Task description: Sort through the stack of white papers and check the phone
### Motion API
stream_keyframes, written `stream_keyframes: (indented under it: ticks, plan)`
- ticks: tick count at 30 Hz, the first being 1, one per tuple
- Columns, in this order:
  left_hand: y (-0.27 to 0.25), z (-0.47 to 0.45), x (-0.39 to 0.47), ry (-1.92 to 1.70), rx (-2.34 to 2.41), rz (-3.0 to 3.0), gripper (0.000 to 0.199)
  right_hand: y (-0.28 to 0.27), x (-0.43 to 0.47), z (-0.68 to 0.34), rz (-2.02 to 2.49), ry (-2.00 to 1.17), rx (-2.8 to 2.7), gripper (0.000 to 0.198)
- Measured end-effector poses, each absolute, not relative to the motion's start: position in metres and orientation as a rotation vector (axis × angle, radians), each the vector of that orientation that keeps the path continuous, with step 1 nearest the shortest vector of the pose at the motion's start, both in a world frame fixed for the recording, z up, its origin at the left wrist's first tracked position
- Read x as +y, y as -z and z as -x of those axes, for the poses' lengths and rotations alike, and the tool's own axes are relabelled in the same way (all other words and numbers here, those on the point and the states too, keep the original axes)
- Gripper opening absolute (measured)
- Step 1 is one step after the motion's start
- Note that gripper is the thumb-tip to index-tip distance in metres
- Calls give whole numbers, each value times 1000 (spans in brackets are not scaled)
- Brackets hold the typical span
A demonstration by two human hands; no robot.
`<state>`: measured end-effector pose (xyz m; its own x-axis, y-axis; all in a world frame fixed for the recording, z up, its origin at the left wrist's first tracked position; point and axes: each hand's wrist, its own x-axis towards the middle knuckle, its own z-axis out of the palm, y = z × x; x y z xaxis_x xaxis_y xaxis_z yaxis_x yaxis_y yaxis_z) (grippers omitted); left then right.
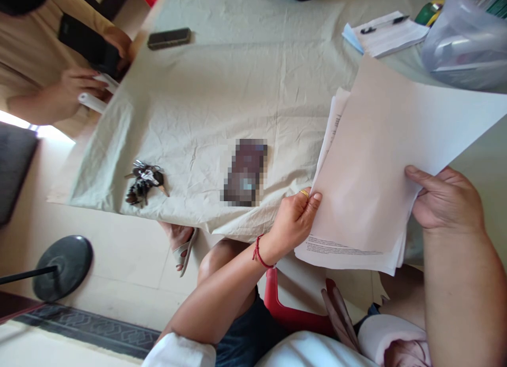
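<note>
Left hand [295, 219] pinches left edge of paper stack [372, 187]; right hand [446, 198] grips right edge, thumb on top. Stack held tilted above desk [222, 92] near edge. Blurred dark item [245, 171] just left; keys [143, 182] farther left. Another person's hand [67, 95] at far corner holds white roll [92, 102].

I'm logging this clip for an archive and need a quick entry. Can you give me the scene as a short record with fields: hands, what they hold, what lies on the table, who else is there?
left hand: grips the left edge of the stack of papers
right hand: grips the stack's right edge, thumb on top
stack of papers: held tilted above the table's near edge, printed sheets under a blank top sheet
tablecloth: pale, creased
on the cloth: bunch of keys, blurred dark flat item, dark case, notepad with pen, plastic bag
other person: hand on white rolls, far left
</note>
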<state>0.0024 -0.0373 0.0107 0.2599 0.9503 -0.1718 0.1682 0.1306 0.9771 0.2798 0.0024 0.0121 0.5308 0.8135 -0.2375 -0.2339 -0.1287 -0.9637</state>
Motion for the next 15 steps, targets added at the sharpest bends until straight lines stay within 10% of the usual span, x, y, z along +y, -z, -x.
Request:
stream_keyframes:
  ticks: [15]
  plan:
    - [-12,-3,-37,-810,1182,-1338,64,-10,3,-281,1424,-967,-546,36]
